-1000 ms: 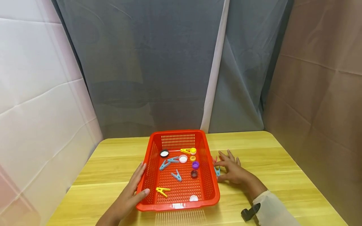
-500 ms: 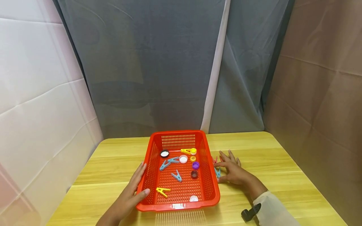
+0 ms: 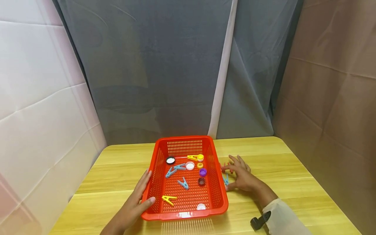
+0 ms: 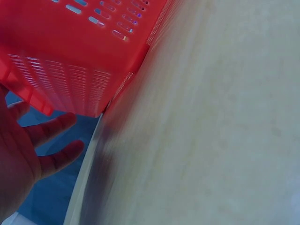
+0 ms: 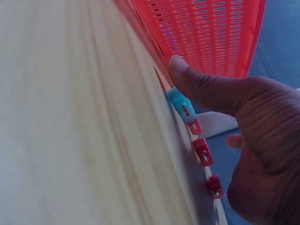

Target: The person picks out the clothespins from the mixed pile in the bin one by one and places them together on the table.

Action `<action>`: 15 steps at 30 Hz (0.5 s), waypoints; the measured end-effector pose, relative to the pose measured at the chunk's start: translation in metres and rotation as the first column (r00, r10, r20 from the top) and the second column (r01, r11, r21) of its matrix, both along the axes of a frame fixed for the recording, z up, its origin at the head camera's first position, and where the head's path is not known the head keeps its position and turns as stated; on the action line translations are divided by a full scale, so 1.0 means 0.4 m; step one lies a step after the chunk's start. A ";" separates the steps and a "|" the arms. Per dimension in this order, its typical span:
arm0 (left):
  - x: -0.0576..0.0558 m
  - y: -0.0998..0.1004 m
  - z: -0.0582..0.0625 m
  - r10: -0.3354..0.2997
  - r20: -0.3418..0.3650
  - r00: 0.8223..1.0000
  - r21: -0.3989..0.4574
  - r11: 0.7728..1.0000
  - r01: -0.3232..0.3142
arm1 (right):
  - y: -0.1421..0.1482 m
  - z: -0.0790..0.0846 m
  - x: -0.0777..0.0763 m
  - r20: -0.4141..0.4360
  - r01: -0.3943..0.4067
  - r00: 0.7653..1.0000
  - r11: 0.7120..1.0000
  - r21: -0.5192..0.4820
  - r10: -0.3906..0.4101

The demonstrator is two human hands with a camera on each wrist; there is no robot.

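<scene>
A red plastic basket (image 3: pixel 185 215) stands on the table. My left hand (image 3: pixel 133 205) rests against its left side, thumb over the rim and fingers fairly straight along the outside. Beyond the basket's right side my right hand (image 3: pixel 243 178) hovers low over clothespins, thumb and fingers apart. A light-blue clothespin (image 3: pixel 226 179) lies between thumb and index finger, not visibly gripped. Red clothespins (image 3: pixel 231 168) lie under the index finger, partly hidden by it. In the right wrist view the thumb is beside the blue clothespin (image 5: pixel 182 105), with red clothespins (image 5: pixel 203 151) in a row past it.
Inside the basket lie light-blue clothespins (image 3: pixel 183 183), yellow clothespins (image 3: pixel 169 199), and several bottle caps, among them a purple cap (image 3: pixel 203 172) and a black-rimmed cap (image 3: pixel 170 160). The wooden table (image 3: pixel 117 169) ends at a grey curtain (image 3: pixel 164 81) behind.
The right index finger has shifted slightly among the red clothespins, and more of them now show around it. The left hand and the basket stay where they were.
</scene>
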State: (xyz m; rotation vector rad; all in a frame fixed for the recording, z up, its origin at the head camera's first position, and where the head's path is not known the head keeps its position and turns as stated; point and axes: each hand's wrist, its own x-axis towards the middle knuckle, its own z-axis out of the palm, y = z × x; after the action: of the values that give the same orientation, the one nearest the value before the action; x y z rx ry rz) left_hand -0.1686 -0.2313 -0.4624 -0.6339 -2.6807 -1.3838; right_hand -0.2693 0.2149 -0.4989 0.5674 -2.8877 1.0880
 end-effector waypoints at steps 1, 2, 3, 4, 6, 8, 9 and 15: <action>0.000 0.000 0.000 0.001 0.000 1.000 -0.001 1.000 -0.001 | 0.000 -0.001 -0.001 -0.009 0.006 1.000 1.000 0.005 -0.006; 0.000 0.000 0.000 0.002 0.000 1.000 -0.003 1.000 -0.002 | 0.001 -0.001 -0.001 -0.021 0.009 1.000 1.000 0.009 -0.009; 0.000 0.000 0.000 0.002 -0.001 1.000 -0.006 1.000 -0.002 | 0.001 -0.001 -0.001 -0.032 0.013 0.999 1.000 0.015 -0.012; 0.000 -0.001 0.000 0.003 -0.002 1.000 -0.010 1.000 -0.003 | 0.002 0.000 -0.002 -0.043 0.014 0.999 1.000 0.021 -0.013; 0.000 -0.001 0.000 0.003 -0.002 1.000 -0.013 1.000 -0.003 | 0.002 0.001 -0.001 -0.059 0.020 0.998 1.000 0.021 -0.018; 0.000 -0.001 0.000 0.000 -0.004 1.000 -0.011 1.000 0.000 | 0.003 0.003 0.000 -0.063 0.023 0.998 1.000 0.021 -0.022; 0.000 -0.001 0.000 -0.002 -0.004 1.000 -0.009 1.000 0.002 | 0.003 0.004 0.000 -0.062 0.026 0.998 0.999 0.023 -0.025; -0.002 -0.002 -0.003 -0.003 0.004 1.000 0.003 1.000 0.003 | 0.005 -0.002 -0.001 -0.061 0.037 0.998 0.999 0.028 -0.035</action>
State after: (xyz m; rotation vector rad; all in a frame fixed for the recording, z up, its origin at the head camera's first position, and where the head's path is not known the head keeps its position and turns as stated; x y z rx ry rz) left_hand -0.1694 -0.2320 -0.4636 -0.6364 -2.6810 -1.3916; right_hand -0.2698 0.2171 -0.4995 0.5377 -2.8544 1.0074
